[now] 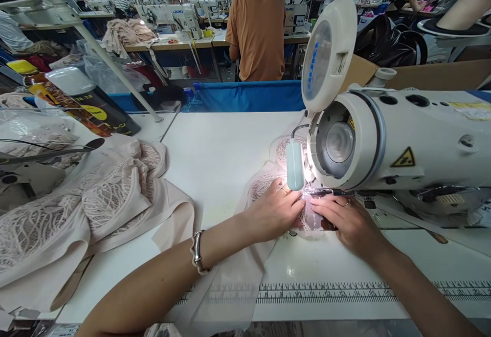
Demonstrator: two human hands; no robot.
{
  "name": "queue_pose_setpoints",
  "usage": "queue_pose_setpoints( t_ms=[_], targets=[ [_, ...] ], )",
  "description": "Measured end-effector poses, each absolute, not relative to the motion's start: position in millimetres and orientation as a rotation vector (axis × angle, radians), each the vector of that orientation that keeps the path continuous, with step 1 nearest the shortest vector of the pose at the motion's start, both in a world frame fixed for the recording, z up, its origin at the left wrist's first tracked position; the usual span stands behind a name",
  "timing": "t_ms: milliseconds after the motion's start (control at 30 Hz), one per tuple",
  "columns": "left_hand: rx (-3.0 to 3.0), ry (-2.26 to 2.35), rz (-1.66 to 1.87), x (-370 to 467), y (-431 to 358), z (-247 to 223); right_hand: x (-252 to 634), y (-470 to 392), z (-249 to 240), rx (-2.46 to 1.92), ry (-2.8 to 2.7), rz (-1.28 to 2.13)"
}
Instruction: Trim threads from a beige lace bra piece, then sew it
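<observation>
A pale pink lace garment piece (264, 186) lies under the needle area of a white sewing machine (414, 137), lit by a small lamp (294, 165). My left hand (274, 211) is closed on the lace just left of the needle area, its fingertips close to the lamp. From the right, my right hand (347, 219) grips the edge of the same piece, fingers drawn together and nearly meeting the left fingertips. The needle itself is hidden behind the lamp and fingers. A sheer pale strip of the fabric trails down toward the table's front edge.
A pile of similar lace pieces (115, 194) covers the left of the white table (215, 148). Two spray cans (95, 102) lean behind it. The machine's round cover (329, 53) stands raised. A printed ruler (326, 292) runs along the front. Another person (257, 30) works beyond.
</observation>
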State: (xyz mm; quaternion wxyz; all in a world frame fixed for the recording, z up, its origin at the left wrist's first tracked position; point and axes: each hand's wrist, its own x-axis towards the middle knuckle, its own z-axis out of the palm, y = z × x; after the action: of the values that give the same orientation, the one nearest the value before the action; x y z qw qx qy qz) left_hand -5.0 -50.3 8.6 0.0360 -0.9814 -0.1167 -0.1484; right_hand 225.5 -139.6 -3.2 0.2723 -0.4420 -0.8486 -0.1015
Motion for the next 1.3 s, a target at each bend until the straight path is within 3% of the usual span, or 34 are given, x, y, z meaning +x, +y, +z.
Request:
queue_pose_setpoints(
  t_ms=[133,333,800,1067,1300],
  targets=[
    [-2.931,-0.368,-0.498,-4,-54,7,226,-139,-5,-1.196,-2.267,-0.311],
    [-2.995,-0.007,-0.534,2,-60,8,225,-139,-3,-1.146,-2.281,-0.323],
    [-3.071,-0.155,-0.522,1,-59,0,225,-144,5,-1.188,-2.238,-0.363],
    [-3.09,-0.187,-0.521,1,-63,-4,232,-148,0,-1.551,-2.041,-0.655],
    [-3.07,-0.192,-0.46,1,-65,1,229,-149,-2,-1.404,-2.262,-0.353]
  ],
)
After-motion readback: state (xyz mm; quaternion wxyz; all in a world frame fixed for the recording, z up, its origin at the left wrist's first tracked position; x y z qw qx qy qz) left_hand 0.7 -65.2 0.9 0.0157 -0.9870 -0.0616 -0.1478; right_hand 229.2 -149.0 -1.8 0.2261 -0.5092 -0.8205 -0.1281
